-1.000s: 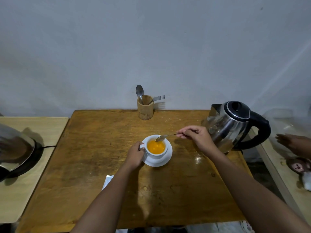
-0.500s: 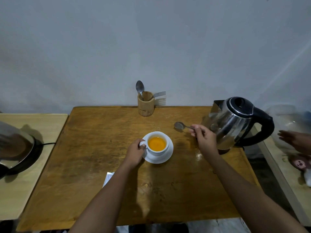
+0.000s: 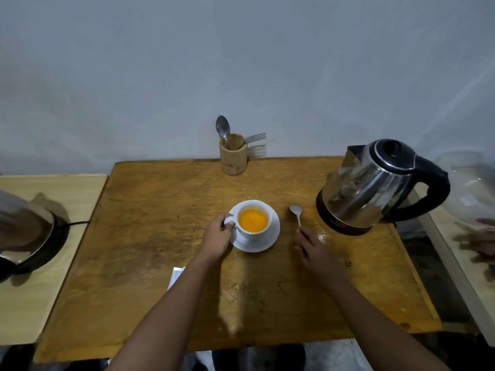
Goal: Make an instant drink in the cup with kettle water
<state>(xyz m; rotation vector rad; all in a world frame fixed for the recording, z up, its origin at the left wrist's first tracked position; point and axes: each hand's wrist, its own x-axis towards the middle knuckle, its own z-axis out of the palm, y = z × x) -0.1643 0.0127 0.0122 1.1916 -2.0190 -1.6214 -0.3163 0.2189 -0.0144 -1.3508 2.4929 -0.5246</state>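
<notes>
The handle of the white cup is pinched by the left hand. The cup, filled with orange drink, is set on a white saucer near the middle of the wooden counter. The end of a spoon is held by the fingertips of the right hand, the bowl lying on the counter between saucer and kettle. A wooden holder is seen at the counter's far edge.
</notes>
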